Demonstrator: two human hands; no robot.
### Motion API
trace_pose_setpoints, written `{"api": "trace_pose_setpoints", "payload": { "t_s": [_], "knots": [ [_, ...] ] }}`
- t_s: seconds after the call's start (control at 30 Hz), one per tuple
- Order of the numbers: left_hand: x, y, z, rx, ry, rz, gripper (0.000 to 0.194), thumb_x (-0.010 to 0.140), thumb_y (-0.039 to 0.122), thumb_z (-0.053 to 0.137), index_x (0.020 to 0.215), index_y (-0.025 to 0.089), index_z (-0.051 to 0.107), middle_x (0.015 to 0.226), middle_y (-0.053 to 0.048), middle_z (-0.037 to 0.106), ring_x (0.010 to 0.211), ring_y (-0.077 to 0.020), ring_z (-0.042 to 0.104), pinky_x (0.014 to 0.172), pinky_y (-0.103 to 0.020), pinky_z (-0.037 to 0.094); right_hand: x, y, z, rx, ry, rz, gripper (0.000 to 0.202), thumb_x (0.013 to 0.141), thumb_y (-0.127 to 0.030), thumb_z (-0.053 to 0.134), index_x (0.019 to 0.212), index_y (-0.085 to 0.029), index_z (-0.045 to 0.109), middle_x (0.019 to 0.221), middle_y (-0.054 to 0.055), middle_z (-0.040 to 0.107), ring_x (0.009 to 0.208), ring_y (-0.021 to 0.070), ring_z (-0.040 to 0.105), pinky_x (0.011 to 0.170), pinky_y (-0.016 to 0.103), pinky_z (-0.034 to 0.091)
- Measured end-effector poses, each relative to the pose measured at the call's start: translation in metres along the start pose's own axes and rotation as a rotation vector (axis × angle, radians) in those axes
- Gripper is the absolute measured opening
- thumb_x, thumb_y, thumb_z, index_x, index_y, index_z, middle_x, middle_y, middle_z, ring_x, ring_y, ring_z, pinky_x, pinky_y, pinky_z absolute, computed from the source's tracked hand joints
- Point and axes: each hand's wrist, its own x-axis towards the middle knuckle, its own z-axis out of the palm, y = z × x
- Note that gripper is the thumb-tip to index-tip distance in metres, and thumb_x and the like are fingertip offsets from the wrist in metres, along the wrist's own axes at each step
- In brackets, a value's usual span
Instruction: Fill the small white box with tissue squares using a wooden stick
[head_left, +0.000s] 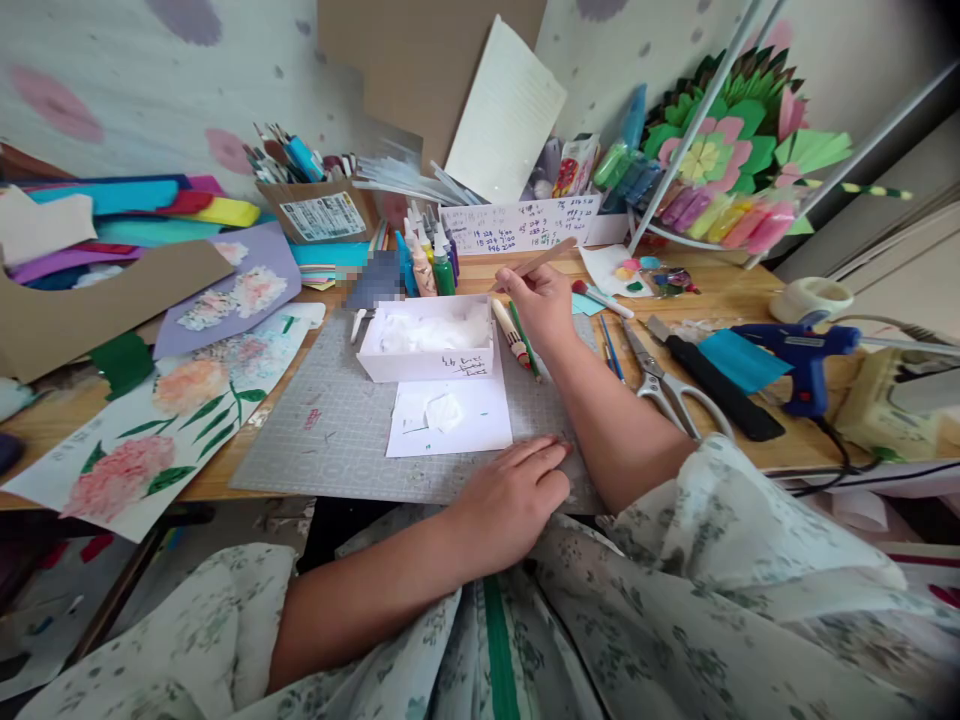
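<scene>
My right hand (541, 305) pinches a flat wooden craft stick (553, 253) just right of a white box (427, 368); the stick's lower end points toward the box rim. White, fluffy-looking material (435, 328) fills the box. In front of the box lies a sheet of white paper (491, 430) with a white patch (445, 412) and a thin green line on it. My left hand (506, 505) rests palm down at the front edge of the grey cutting mat (315, 450), fingers stretched out and holding nothing.
Scissors (660, 375), a black-handled cutter (720, 385) and a blue glue gun (806, 360) lie to the right. Glue bottles (442, 262) stand behind the box. Flower pictures (202, 400) and cardboard (90, 310) cover the left side.
</scene>
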Motion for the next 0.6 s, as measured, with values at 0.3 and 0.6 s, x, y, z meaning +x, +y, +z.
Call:
{"api": "trace_pose_setpoints", "payload": {
  "t_s": [0.3,0.6],
  "knots": [
    [0.003,0.030,0.018,-0.033,-0.038,0.310,0.022,0.094,0.017,0.049,0.074,0.018,0.057,0.073,-0.002,0.062,0.066,-0.0166,0.055,0.060,-0.030,0.046,0.000,0.001,0.002,0.071,-0.023,0.038,0.017,0.081,-0.034,0.065,0.073,-0.019,0.064,0.070,0.000,0.068,0.067,0.0148,0.067,0.069,0.030,0.054],
    [-0.022,0.022,-0.013,-0.065,0.023,0.362,0.013,0.092,0.021,0.056,0.083,0.020,0.064,0.064,0.001,0.061,0.062,-0.0150,0.052,0.061,-0.033,0.041,-0.003,0.002,0.002,0.114,-0.016,0.062,0.017,0.078,-0.035,0.069,0.074,-0.019,0.066,0.067,-0.001,0.068,0.064,0.0155,0.068,0.067,0.032,0.056]
  ]
}}
